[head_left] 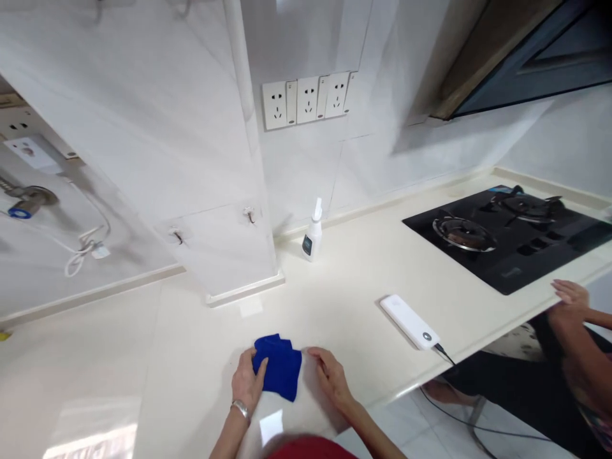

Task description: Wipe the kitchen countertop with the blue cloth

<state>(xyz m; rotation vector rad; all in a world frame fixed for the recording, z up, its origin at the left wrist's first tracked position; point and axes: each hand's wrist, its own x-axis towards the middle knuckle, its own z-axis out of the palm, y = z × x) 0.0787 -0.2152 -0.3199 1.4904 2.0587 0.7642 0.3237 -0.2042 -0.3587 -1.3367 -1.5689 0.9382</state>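
A folded blue cloth point(280, 366) lies on the cream countertop point(363, 280) near its front edge. My left hand point(247, 381) rests on the cloth's left edge, with the thumb on the cloth and the fingers curled, and a bracelet on the wrist. My right hand point(332, 376) lies flat on the counter just right of the cloth, fingers stretched out, touching or almost touching its right edge.
A white power bank point(410, 320) with a black cable lies to the right. A white spray bottle point(312, 234) stands by the wall. A black gas hob point(511, 233) sits at far right. Another person's hand point(571, 294) rests on the counter edge. Wall sockets point(306, 99) above.
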